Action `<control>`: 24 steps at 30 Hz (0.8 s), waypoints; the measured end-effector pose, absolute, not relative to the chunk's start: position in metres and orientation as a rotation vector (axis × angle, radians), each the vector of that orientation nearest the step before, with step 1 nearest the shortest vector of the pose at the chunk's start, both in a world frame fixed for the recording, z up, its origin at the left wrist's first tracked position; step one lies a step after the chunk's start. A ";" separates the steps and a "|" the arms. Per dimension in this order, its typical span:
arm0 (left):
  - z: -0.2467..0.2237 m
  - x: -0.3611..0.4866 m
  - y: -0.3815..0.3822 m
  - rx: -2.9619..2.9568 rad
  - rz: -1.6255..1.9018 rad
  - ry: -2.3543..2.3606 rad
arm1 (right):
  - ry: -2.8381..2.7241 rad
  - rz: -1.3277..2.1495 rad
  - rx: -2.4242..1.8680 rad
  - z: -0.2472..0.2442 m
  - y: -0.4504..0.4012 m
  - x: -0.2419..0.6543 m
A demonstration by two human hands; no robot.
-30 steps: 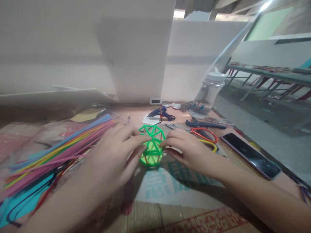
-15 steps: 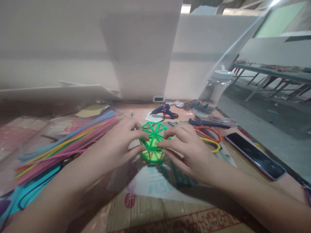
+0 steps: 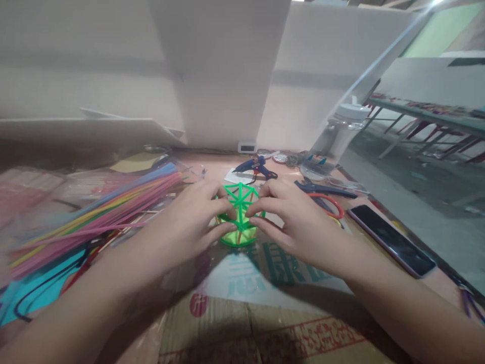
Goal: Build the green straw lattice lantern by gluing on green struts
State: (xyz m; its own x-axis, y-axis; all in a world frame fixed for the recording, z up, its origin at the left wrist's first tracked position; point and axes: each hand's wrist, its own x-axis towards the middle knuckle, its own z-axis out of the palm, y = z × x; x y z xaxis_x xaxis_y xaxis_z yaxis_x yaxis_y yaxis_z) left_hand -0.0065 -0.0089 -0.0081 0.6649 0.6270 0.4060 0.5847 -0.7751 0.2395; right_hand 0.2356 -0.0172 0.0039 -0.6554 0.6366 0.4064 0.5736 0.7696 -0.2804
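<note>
A small green framework (image 3: 240, 202), with spokes meeting at its centre on top and a yellow-green round base, stands upright in the middle of the worktop. My left hand (image 3: 200, 215) pinches its left side between thumb and fingers. From the right, my right hand (image 3: 282, 212) grips the near right side the same way, thumb low and fingers above. Both hands hide the framework's sides. Under it lies a pale plastic sheet (image 3: 242, 280) with teal lettering.
Pink, yellow and blue fuzzy stems (image 3: 125, 202) lie at left. Behind the framework rests a blue glue gun (image 3: 255, 166). At right are orange-handled scissors (image 3: 331, 203), dark-handled pliers (image 3: 326, 189), a phone (image 3: 392, 240) and a clear bottle (image 3: 333, 141).
The framework has turned slightly, so an upright now faces me. My fingers have shifted closer together at its near side. The whole view has tilted down a little.
</note>
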 end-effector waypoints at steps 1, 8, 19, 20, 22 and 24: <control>-0.008 -0.006 -0.009 2.785 0.723 1.019 | -2.481 0.170 -0.911 0.002 -0.017 0.235; -0.008 -0.005 -0.009 2.795 0.679 1.050 | -2.492 0.159 -0.886 -0.003 -0.017 0.235; -0.007 -0.004 -0.011 2.836 0.726 1.002 | -2.483 0.097 -0.912 -0.007 -0.019 0.229; -0.007 -0.004 -0.011 2.835 0.721 1.003 | -2.484 0.094 -0.912 -0.007 -0.019 0.228; -0.007 -0.004 -0.011 2.830 0.710 1.003 | -2.497 0.102 -0.897 -0.005 -0.020 0.229; -0.007 -0.004 -0.011 2.817 0.702 1.002 | -2.484 0.101 -0.880 0.000 -0.021 0.231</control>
